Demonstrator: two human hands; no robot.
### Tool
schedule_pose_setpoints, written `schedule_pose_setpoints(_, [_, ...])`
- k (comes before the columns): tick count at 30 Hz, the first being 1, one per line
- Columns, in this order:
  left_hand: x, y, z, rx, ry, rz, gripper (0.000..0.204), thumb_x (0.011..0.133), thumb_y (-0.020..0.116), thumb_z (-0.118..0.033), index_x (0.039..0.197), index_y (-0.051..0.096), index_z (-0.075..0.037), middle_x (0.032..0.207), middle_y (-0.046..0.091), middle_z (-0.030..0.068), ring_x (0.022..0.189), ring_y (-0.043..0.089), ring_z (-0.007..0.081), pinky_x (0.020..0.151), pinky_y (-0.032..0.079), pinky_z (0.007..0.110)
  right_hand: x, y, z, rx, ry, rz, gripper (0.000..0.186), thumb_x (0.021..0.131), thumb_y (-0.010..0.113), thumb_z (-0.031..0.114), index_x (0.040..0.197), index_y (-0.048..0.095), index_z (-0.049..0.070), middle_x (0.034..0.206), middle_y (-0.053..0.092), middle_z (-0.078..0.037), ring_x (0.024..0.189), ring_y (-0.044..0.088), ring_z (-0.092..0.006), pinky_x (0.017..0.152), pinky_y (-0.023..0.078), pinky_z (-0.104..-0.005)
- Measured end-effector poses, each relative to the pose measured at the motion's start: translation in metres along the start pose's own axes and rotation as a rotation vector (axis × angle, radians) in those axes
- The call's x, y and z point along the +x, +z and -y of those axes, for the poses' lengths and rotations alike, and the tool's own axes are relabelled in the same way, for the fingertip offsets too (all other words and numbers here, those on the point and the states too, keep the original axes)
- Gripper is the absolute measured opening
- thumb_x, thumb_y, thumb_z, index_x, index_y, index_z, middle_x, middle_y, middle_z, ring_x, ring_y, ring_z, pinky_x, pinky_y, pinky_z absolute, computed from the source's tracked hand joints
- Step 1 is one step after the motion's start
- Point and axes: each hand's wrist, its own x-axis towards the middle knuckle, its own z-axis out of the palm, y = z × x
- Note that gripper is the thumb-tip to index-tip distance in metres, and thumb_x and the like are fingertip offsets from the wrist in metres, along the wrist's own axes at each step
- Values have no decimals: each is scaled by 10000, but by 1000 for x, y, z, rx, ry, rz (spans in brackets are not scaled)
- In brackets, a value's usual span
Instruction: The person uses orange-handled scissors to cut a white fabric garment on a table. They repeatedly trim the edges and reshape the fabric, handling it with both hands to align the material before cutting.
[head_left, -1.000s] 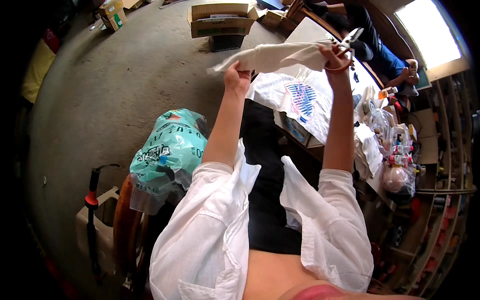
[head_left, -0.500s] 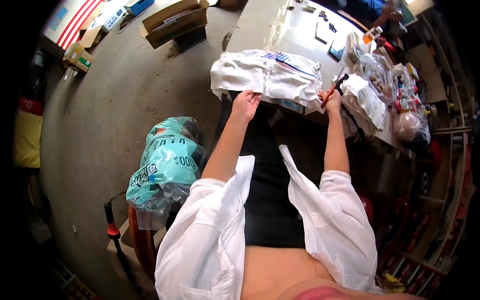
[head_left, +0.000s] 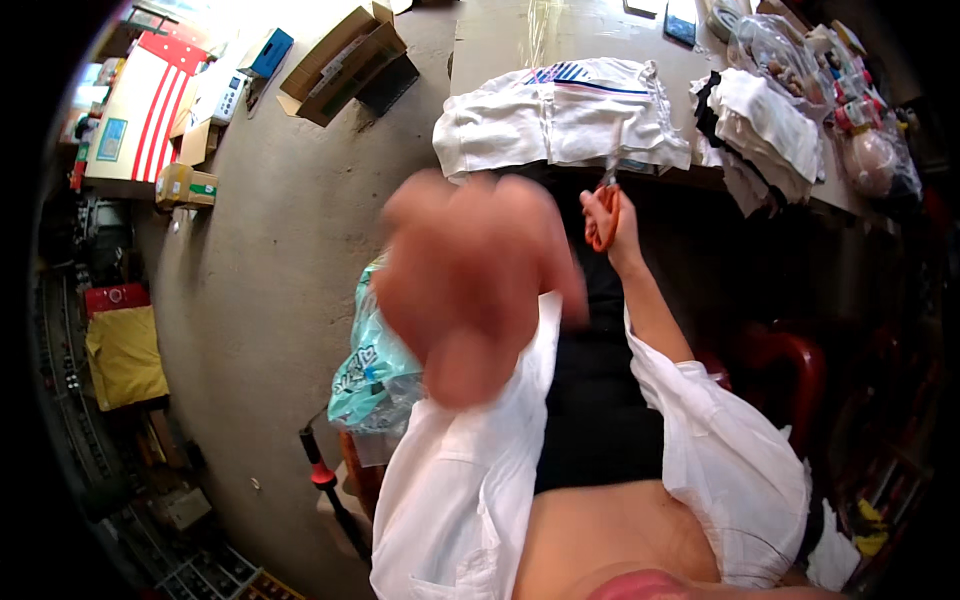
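Observation:
My left hand (head_left: 470,270) is raised close to the camera and smeared by motion. Its finger positions do not show clearly, and it hides part of my sleeve and lap. In my right hand (head_left: 622,225) is a pair of orange-handled scissors (head_left: 603,238), the fingers closed on the handles and the blades pointing away from me. The blade tips overlap the near edge of a white cloth (head_left: 490,125) in this view; whether they touch cannot be told. This cloth lies spread along the table's near edge, with blue stripes on its far part.
The table (head_left: 600,30) also bears a stack of white and dark cloths (head_left: 770,130), a phone (head_left: 680,24) and clear plastic bags (head_left: 775,55) on the right. A teal plastic bag (head_left: 365,370) sits to my left. An open cardboard box (head_left: 345,65) stands on the floor (head_left: 270,280).
My left hand has left the cloth's near edge and come up toward the camera. My right hand has drawn back and left with the scissors. The view has shifted.

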Motion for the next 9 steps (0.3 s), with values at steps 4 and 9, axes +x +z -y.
schedule_pose_setpoints(4, [-10,16,-42,-14,554,471,177,824,602,-109,654,556,-95,838,590,26,937,534,162,881,393,290,-30,9,-16,-71,274,332,299,832,646,263,706,491,41,546,496,-28,347,453,-108,316,344,-229])
schedule_pose_setpoints(9, [-8,12,-44,-276,506,738,65,838,613,-88,782,583,-95,621,522,79,609,555,216,692,504,384,-32,8,-72,-693,483,533,419,807,638,404,722,669,-5,549,613,-93,361,539,-173,355,429,-269])
